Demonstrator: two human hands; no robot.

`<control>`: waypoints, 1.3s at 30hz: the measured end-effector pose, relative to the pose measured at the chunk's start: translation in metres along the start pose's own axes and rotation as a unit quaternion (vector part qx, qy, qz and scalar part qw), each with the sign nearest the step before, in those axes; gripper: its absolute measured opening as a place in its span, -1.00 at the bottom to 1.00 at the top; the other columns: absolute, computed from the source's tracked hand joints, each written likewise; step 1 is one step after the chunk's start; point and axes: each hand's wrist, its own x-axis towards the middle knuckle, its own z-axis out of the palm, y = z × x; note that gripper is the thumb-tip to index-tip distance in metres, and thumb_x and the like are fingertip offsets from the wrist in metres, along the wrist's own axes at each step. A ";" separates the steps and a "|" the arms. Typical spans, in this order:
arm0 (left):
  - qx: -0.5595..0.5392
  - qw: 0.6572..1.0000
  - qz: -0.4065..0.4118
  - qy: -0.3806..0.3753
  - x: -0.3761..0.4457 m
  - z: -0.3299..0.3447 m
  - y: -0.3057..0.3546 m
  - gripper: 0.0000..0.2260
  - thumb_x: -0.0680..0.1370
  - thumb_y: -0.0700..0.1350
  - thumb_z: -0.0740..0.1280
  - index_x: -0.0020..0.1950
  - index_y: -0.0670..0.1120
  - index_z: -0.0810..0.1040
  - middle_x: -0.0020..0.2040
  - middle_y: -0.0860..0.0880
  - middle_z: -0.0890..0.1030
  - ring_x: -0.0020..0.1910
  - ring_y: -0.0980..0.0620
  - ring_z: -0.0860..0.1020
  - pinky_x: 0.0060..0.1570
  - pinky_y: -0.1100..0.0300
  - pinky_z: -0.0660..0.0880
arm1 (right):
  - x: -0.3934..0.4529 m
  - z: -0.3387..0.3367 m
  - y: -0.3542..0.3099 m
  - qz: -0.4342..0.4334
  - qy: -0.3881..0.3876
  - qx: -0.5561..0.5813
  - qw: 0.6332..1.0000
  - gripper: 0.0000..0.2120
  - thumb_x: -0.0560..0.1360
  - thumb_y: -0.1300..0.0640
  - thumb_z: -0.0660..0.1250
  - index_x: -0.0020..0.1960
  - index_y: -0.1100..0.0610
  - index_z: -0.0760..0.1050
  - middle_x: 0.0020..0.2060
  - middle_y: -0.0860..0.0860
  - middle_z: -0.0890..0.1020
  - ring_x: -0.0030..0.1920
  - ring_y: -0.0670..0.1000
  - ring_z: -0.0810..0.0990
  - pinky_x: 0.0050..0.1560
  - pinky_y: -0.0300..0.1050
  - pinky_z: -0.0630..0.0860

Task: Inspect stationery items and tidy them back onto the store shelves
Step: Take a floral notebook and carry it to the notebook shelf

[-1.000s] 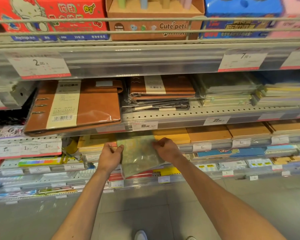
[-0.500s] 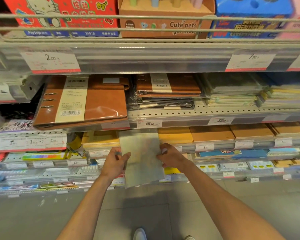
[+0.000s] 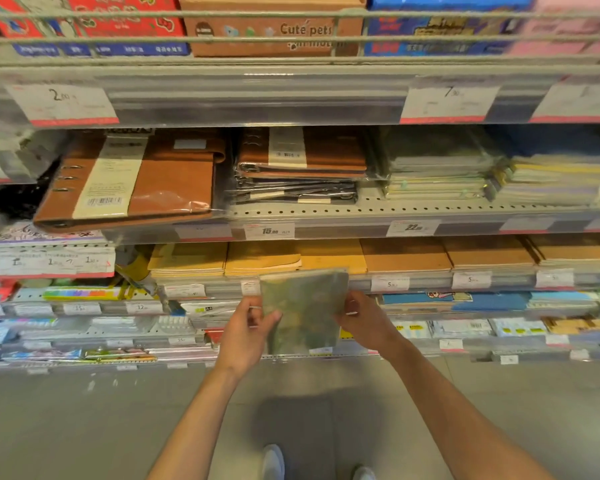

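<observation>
A thin green patterned notebook (image 3: 305,308) in a clear wrapper is held upright in front of the shelves, just below the row of yellow and tan notebooks (image 3: 262,258). My left hand (image 3: 248,329) pinches its left edge with the thumb on the front. Its right edge is gripped by my right hand (image 3: 362,320). The notebook is clear of the shelf and blurred by motion.
Brown leather binders (image 3: 132,181) and a stack of wrapped binders (image 3: 302,168) lie on the shelf above. Price-tag rails (image 3: 269,231) run along each shelf edge. Lower shelves hold several flat packs. Grey floor and my shoes (image 3: 274,460) are below.
The green notebook has come out from the shelf gap toward me and down, and now stands more upright; both hands kept hold of its edges. The view shifted right and blurred.
</observation>
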 end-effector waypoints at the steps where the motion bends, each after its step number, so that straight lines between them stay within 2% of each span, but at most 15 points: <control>1: -0.004 1.000 0.006 0.008 -0.006 0.008 0.008 -0.84 0.53 -0.06 0.43 0.03 0.01 0.49 -0.26 0.00 0.51 -0.23 0.31 0.56 -0.01 0.09 0.53 | -0.005 -0.010 0.003 -0.008 -0.002 0.003 1.000 -0.75 0.51 0.15 0.45 0.17 0.11 0.56 -0.02 -0.07 0.68 -0.01 -0.05 0.67 0.07 -0.06 0.63; 4: -0.005 0.999 0.030 0.040 -0.023 0.035 0.033 -0.79 0.52 -0.03 0.44 0.06 -0.05 0.50 -0.16 0.06 0.59 -0.11 0.32 0.57 -0.08 0.28 0.54 | -0.016 -0.047 0.011 -0.035 -0.008 0.021 0.999 -0.81 0.49 0.11 0.45 0.09 0.03 0.56 -0.06 -0.13 0.70 -0.02 -0.10 0.68 0.11 0.01 0.63; 7: -0.005 0.996 0.051 0.070 -0.041 0.060 0.067 -0.77 0.52 -0.01 0.43 0.12 0.01 0.49 -0.03 0.15 0.60 -0.04 0.30 0.54 -0.22 0.49 0.47 | -0.031 -0.087 0.004 -0.050 -0.002 0.052 0.997 -0.83 0.52 0.25 0.40 -0.09 0.04 0.44 -0.39 -0.28 0.62 -0.32 -0.30 0.59 -0.21 -0.32 0.54; 9: -0.020 0.993 0.075 0.084 -0.051 0.073 0.088 -0.76 0.53 -0.03 0.43 0.14 0.00 0.49 -0.01 0.14 0.60 -0.04 0.31 0.53 -0.24 0.53 0.45 | -0.039 -0.109 -0.002 -0.071 -0.003 0.079 0.994 -0.75 0.55 0.37 0.32 -0.15 0.07 0.37 -0.54 -0.23 0.53 -0.49 -0.32 0.49 -0.35 -0.43 0.44; 12: -0.035 0.989 0.108 0.095 -0.060 0.083 0.114 -0.74 0.52 -0.01 0.43 0.16 0.02 0.49 0.01 0.13 0.61 -0.04 0.29 0.56 -0.20 0.50 0.47 | -0.048 -0.138 -0.010 -0.105 0.022 0.100 0.989 -0.80 0.58 0.34 0.32 -0.09 0.08 0.39 -0.44 -0.13 0.47 -0.47 -0.34 0.48 -0.27 -0.43 0.44; 14: -0.044 0.986 0.125 0.104 -0.062 0.085 0.131 -0.74 0.52 0.01 0.43 0.16 0.04 0.49 0.01 0.12 0.61 -0.04 0.31 0.56 -0.19 0.44 0.51 | -0.058 -0.156 -0.018 -0.118 0.015 0.110 0.987 -0.90 0.58 0.28 0.33 0.01 0.12 0.44 -0.38 -0.14 0.54 -0.36 -0.31 0.55 -0.09 -0.24 0.53; 16: -0.046 0.982 0.143 0.110 -0.062 0.086 0.148 -0.77 0.51 0.03 0.43 0.13 0.07 0.49 -0.01 0.12 0.60 -0.05 0.28 0.56 -0.18 0.35 0.55 | -0.067 -0.171 -0.025 -0.124 0.011 0.132 0.983 -0.88 0.59 0.24 0.33 0.11 0.11 0.47 -0.24 -0.13 0.63 -0.20 -0.22 0.65 -0.02 -0.08 0.61; 19: -0.042 0.980 0.160 0.114 -0.059 0.085 0.167 -0.76 0.51 0.05 0.43 0.12 0.06 0.50 -0.04 0.11 0.60 -0.06 0.21 0.56 -0.11 0.23 0.58 | -0.083 -0.184 -0.038 -0.115 0.019 0.163 0.980 -0.82 0.59 0.21 0.33 0.18 0.11 0.48 -0.04 0.04 0.67 -0.02 -0.04 0.71 -0.04 0.03 0.68; 21: -0.039 0.979 0.172 0.105 -0.056 0.085 0.176 -0.76 0.51 0.06 0.43 0.13 0.07 0.50 -0.03 0.11 0.62 -0.05 0.18 0.59 -0.06 0.18 0.59 | -0.089 -0.191 -0.044 -0.115 0.036 0.150 0.981 -0.84 0.59 0.21 0.34 0.16 0.12 0.48 -0.11 -0.04 0.68 -0.08 -0.08 0.71 -0.07 0.07 0.69; 23: -0.032 0.980 0.174 0.094 -0.054 0.083 0.183 -0.78 0.51 0.05 0.42 0.11 0.10 0.49 -0.03 0.11 0.64 -0.06 0.17 0.60 -0.02 0.15 0.60 | -0.094 -0.196 -0.048 -0.118 0.044 0.129 0.984 -0.87 0.60 0.21 0.33 0.14 0.15 0.48 -0.33 -0.21 0.62 -0.23 -0.20 0.67 -0.10 0.05 0.69; 27: -0.009 0.983 0.170 0.071 -0.048 0.080 0.192 -0.80 0.53 0.08 0.39 0.10 0.09 0.49 -0.10 0.09 0.65 -0.11 0.16 0.63 -0.03 0.05 0.62 | -0.100 -0.199 -0.052 -0.105 0.056 0.113 0.986 -0.90 0.59 0.19 0.34 0.10 0.17 0.51 -0.50 -0.15 0.44 -0.30 -0.14 0.54 -0.10 0.04 0.69; 29: 0.009 0.984 0.166 0.061 -0.045 0.078 0.196 -0.77 0.54 0.09 0.38 0.13 0.06 0.49 -0.11 0.09 0.65 -0.12 0.16 0.63 -0.04 0.04 0.62 | -0.102 -0.200 -0.054 -0.095 0.059 0.113 0.987 -0.90 0.59 0.18 0.36 0.08 0.16 0.53 -0.48 -0.13 0.43 -0.26 -0.07 0.53 -0.11 0.02 0.69; 32: 0.030 0.986 0.153 0.053 -0.039 0.079 0.203 -0.73 0.54 0.11 0.38 0.15 0.03 0.48 -0.12 0.10 0.64 -0.14 0.16 0.62 -0.09 0.11 0.61 | -0.102 -0.201 -0.056 -0.084 0.072 0.122 0.986 -0.90 0.59 0.17 0.35 0.08 0.18 0.55 -0.43 -0.09 0.55 -0.25 -0.05 0.59 -0.19 -0.11 0.63; 36: 0.040 0.986 0.156 0.041 -0.036 0.081 0.217 -0.70 0.55 0.10 0.36 0.20 -0.02 0.47 -0.21 0.10 0.58 -0.22 0.17 0.57 -0.24 0.19 0.47 | -0.102 -0.206 -0.059 -0.077 0.086 0.134 0.984 -0.89 0.60 0.17 0.32 0.08 0.17 0.58 -0.29 -0.03 0.65 -0.24 -0.06 0.60 -0.19 -0.17 0.56; 39: 0.037 0.987 0.156 0.027 -0.034 0.082 0.224 -0.64 0.57 0.09 0.34 0.29 -0.04 0.42 -0.17 0.08 0.59 -0.18 0.17 0.57 -0.21 0.21 0.47 | -0.102 -0.209 -0.061 -0.075 0.096 0.172 0.978 -0.87 0.62 0.15 0.30 0.07 0.14 0.60 -0.17 0.03 0.71 -0.21 -0.07 0.63 -0.20 -0.21 0.54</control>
